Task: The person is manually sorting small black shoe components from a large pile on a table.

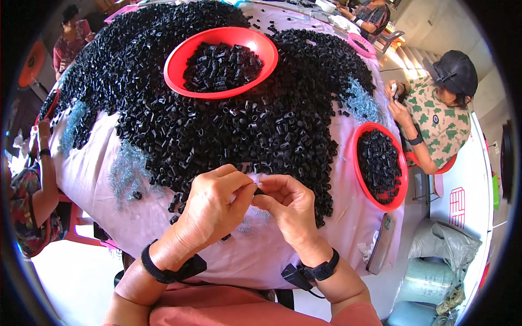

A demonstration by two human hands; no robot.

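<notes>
Over the near edge of the table, my left hand (215, 204) and my right hand (288, 206) meet fingertip to fingertip. Between them is a small black plastic piece (259, 192), pinched by the right thumb and fingers. The left fingertips press together against it; whether they hold a second tiny part is hidden. Just beyond my hands spreads a big heap of small hollow black plastic pieces (234, 136). Left of my left hand lies a loose pile of fine silvery springs (129, 173). A few more springs (253, 221) lie on the cloth beneath my hands.
A red basin (174, 76) of black pieces sits on the heap; another red basin (359, 179) stands at the right edge. A phone (380, 242) lies near it. More springs (361, 103) lie beside a co-worker (440, 108) at right. Other people sit around the table.
</notes>
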